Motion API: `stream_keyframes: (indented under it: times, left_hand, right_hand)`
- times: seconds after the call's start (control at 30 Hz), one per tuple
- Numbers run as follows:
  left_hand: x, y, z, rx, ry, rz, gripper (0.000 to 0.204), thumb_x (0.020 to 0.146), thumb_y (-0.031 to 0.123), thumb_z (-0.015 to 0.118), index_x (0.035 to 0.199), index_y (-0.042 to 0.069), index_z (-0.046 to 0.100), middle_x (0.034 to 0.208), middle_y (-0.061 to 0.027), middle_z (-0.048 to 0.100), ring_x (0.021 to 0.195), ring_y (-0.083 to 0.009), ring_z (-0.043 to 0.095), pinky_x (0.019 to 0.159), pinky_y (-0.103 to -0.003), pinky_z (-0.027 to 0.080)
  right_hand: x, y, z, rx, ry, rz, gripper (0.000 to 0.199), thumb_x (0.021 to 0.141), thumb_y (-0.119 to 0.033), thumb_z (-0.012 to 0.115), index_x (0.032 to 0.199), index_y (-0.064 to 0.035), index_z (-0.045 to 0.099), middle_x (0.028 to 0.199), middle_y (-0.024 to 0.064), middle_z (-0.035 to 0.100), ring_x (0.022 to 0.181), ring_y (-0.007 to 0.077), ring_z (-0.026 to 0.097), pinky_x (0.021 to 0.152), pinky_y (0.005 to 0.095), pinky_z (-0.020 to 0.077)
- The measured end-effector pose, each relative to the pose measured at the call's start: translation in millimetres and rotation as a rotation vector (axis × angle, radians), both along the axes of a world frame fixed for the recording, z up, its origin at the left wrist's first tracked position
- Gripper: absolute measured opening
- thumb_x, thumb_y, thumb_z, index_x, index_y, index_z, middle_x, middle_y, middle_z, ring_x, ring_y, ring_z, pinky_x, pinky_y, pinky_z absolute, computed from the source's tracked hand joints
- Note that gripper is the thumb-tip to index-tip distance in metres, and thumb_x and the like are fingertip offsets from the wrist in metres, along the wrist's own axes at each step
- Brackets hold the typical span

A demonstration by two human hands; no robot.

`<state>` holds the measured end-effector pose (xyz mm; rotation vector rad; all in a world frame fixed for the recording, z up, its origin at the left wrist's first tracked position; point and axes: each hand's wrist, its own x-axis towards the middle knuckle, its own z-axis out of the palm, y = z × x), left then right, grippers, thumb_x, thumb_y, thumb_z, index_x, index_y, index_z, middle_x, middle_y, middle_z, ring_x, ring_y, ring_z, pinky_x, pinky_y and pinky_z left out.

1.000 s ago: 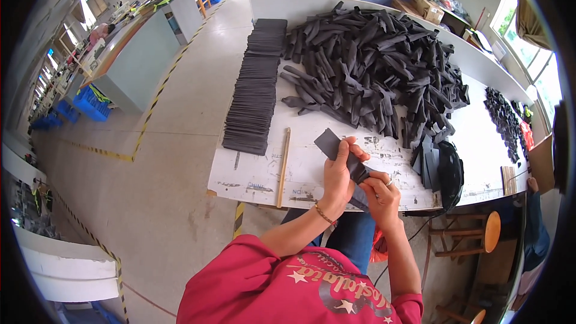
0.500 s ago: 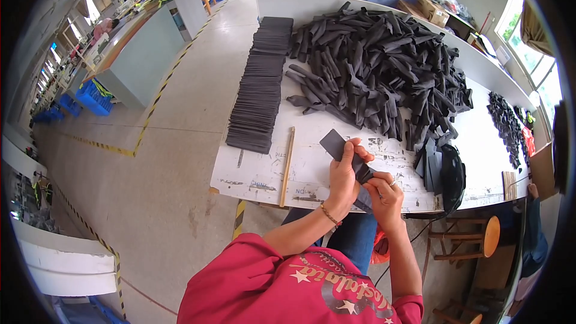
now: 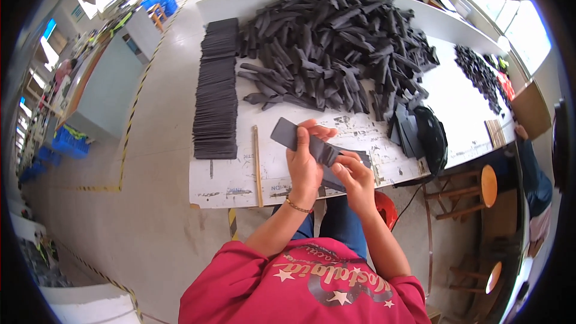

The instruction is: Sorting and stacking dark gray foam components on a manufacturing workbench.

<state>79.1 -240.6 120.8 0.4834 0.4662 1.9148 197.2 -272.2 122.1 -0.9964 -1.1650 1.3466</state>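
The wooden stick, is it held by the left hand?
No, the wooden stick lies on the table, while the left hand holds a dark strip.

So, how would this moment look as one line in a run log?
left hand: holding dark strip | right hand: pinching strip's nearer part | white table: wooden stick, neat dark stack, loose dark pile

Scuffed white table [image 3: 225, 175]: neat dark stack [image 3: 216, 93] upper left, loose dark pile [image 3: 336, 48] upper centre, wooden stick [image 3: 258, 168] left of centre, black object [image 3: 433, 139] right.
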Motion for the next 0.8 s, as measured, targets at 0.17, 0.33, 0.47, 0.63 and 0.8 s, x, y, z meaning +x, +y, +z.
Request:
stream_keyframes:
  times: [0.17, 0.33, 0.47, 0.63, 0.8]
  left_hand:
    - [-7, 1, 4, -0.061, 0.078, 0.083, 0.037, 0.101, 0.033, 0.046, 0.116, -0.001, 0.051, 0.094, -0.0111, 0.064, 0.094, -0.0281, 0.065, 0.096, -0.044, 0.048]
    - [-10, 0, 4, 0.037, 0.087, 0.046, 0.034, 0.102, 0.032, 0.047, 0.115, 0.001, 0.053, 0.097, -0.0109, 0.064, 0.097, -0.028, 0.064, 0.098, -0.046, 0.047]
    - [-14, -2, 6, 0.032, 0.147, 0.063, 0.033, 0.101, 0.031, 0.048, 0.114, 0.002, 0.054, 0.097, -0.0108, 0.064, 0.096, -0.0287, 0.064, 0.097, -0.047, 0.048]
    - [-12, -3, 1, 0.036, 0.154, 0.016, 0.032, 0.101, 0.031, 0.049, 0.114, 0.002, 0.055, 0.096, -0.0105, 0.064, 0.095, -0.0285, 0.064, 0.096, -0.047, 0.048]
    - [-13, -3, 3, 0.019, 0.133, 0.003, 0.032, 0.1, 0.031, 0.049, 0.114, 0.002, 0.055, 0.096, -0.0102, 0.064, 0.095, -0.0277, 0.064, 0.095, -0.046, 0.049]
  right_hand:
    - [-10, 5, -6, 0.11, -0.011, -0.147, 0.016, 0.086, -0.009, 0.071, 0.082, 0.0043, 0.063, 0.106, 0.0048, 0.058, 0.084, 0.0076, 0.056, 0.075, 0.0217, 0.0464]
    - [0, 9, -8, 0.141, -0.035, -0.14, 0.017, 0.087, -0.011, 0.071, 0.087, 0.0036, 0.062, 0.105, 0.007, 0.06, 0.085, 0.0097, 0.058, 0.074, 0.0227, 0.048]
    - [1, 10, 17, -0.015, 0.003, -0.111, 0.023, 0.093, -0.018, 0.064, 0.105, 0.0011, 0.06, 0.096, 0.0046, 0.061, 0.081, 0.0105, 0.058, 0.074, 0.0263, 0.0503]
    - [2, 21, 2, -0.118, -0.032, -0.002, 0.025, 0.093, -0.02, 0.065, 0.097, 0.0039, 0.064, 0.083, 0.0039, 0.064, 0.071, 0.0096, 0.06, 0.067, 0.0257, 0.0516]
    - [0, 15, -6, -0.114, 0.007, -0.049, 0.024, 0.093, -0.02, 0.065, 0.096, 0.0038, 0.064, 0.081, 0.0044, 0.064, 0.068, 0.0093, 0.06, 0.064, 0.024, 0.0514]
